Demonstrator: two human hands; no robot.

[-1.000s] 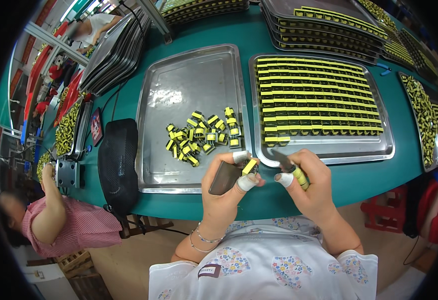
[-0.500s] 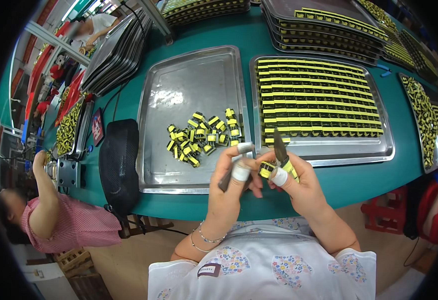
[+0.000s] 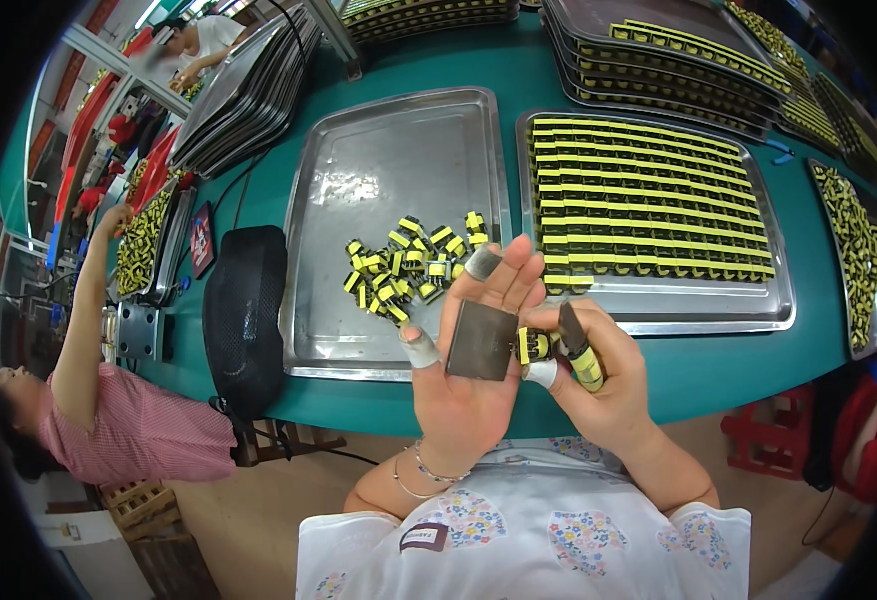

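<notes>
My left hand (image 3: 468, 412) is turned palm up with its fingers spread. A dark, flat square plate (image 3: 483, 342) lies on its palm, and white tape wraps the thumb and a finger. My right hand (image 3: 613, 388) is closed around a short knife (image 3: 585, 366) with a yellow-wrapped handle and dark blade pointing away. Its taped thumb and fingers also pinch a small yellow-and-black transformer (image 3: 535, 346), pins toward the plate's right edge. Beyond my left hand, loose transformers (image 3: 398, 268) are heaped in a metal tray (image 3: 388, 150).
Rows of transformers (image 3: 648, 215) fill a second tray (image 3: 698, 318) at right. Stacked trays (image 3: 668, 85) stand behind it, and more (image 3: 243, 90) lean at back left. A black mesh case (image 3: 244, 320) lies left. A co-worker in pink (image 3: 138, 420) sits at far left.
My left hand has opened from its curled pose and turned palm up, exposing the square plate. The right hand keeps the knife and transformer. The view has shifted slightly.
</notes>
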